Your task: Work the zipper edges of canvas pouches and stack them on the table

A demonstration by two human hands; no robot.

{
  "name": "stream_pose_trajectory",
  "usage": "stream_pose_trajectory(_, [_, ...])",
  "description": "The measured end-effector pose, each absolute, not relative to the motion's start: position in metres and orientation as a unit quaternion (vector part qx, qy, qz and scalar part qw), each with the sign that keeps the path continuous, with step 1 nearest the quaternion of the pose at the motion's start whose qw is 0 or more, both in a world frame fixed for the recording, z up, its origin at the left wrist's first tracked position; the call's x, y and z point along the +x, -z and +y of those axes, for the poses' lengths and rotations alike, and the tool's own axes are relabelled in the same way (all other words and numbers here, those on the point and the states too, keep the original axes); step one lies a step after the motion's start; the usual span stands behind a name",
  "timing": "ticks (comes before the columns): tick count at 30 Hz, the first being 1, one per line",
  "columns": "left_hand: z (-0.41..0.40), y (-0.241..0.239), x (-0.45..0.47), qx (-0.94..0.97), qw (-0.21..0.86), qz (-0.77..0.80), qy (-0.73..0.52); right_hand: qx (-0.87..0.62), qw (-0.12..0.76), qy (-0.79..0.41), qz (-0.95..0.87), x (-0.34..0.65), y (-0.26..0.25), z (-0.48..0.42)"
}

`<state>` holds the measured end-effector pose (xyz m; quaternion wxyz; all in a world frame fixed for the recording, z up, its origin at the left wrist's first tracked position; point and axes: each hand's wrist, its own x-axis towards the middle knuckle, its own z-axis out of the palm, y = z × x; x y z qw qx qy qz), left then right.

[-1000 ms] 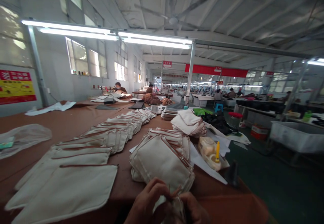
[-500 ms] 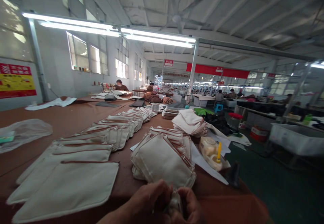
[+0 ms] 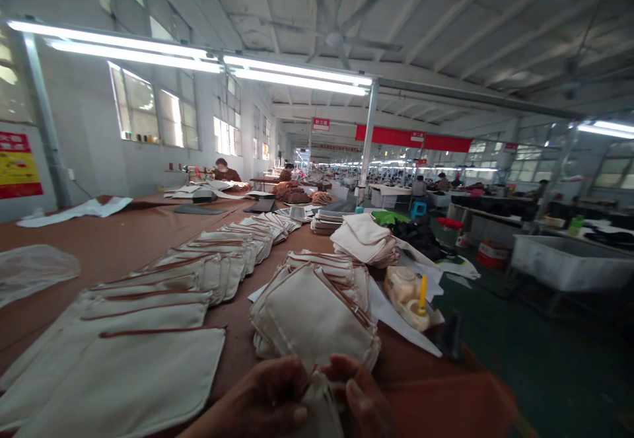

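Observation:
At the bottom edge my left hand (image 3: pixel 270 395) and my right hand (image 3: pixel 359 395) are closed side by side on a bunched piece of cream cloth (image 3: pixel 319 408) with a brown cord. Just beyond them lies a loose stack of cream pouches (image 3: pixel 312 316) with brown trim. A long overlapping row of flat cream pouches (image 3: pixel 163 306) runs up the brown table (image 3: pixel 113 243) to the left.
A plastic bottle with a yellow cap (image 3: pixel 411 292) lies on white paper at the table's right edge, near a dark cone (image 3: pixel 452 335). Another pouch stack (image 3: pixel 364 240) sits farther back. A clear plastic bag (image 3: pixel 32 269) lies at left. Seated people work far behind.
The view has shifted slightly right. My hands have moved a little apart, and the cloth piece now shows between them, lower in the picture.

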<state>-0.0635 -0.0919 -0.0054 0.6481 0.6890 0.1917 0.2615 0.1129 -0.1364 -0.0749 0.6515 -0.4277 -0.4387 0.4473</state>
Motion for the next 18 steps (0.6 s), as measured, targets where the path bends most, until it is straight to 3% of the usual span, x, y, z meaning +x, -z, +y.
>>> stream_pose_trajectory(5, [-0.093,0.011,-0.059,0.664,0.678,0.214,-0.232,-0.389,0.589,-0.397,-0.586,0.115,0.051,-0.131])
stream_pose_trajectory(12, [-0.076,-0.006,-0.080,0.727,0.604,0.276,-0.178,-0.351,0.503,-0.370,-0.697,0.117,0.056,-0.115])
stream_pose_trajectory(18, [-0.062,-0.027,-0.089,0.825,0.440,0.332,-0.127,-0.442,0.436,-0.167,-0.766,0.135,0.032,-0.121])
